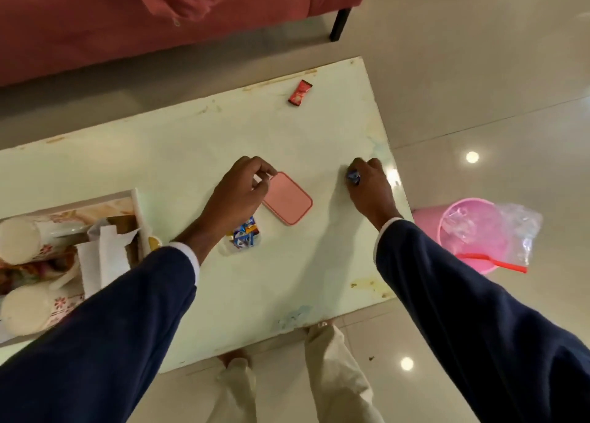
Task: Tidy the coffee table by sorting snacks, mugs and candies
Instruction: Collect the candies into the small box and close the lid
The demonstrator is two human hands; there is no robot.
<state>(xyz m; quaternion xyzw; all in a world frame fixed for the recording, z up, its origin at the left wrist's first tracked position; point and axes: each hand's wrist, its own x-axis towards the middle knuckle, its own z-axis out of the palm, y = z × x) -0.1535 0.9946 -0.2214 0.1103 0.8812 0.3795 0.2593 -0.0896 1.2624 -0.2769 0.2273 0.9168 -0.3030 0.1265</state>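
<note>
My left hand [238, 189] is curled at the near-left corner of a flat pink lid [289, 198] lying on the pale green coffee table [178, 161]; thumb and fingers pinch at its edge. My right hand [370, 186] grips a small blue-wrapped candy [353, 177] close to the table's right edge. A clear box of mixed blue and orange candies [244, 236] sits just under my left wrist. A red candy wrapper [300, 93] lies alone near the far edge.
A tray [135, 199] at the left holds two white floral mugs [19, 240], napkins and snack packets. A pink bin [472, 234] with clear plastic and a red straw stands on the floor at the right. A red sofa runs along the far side.
</note>
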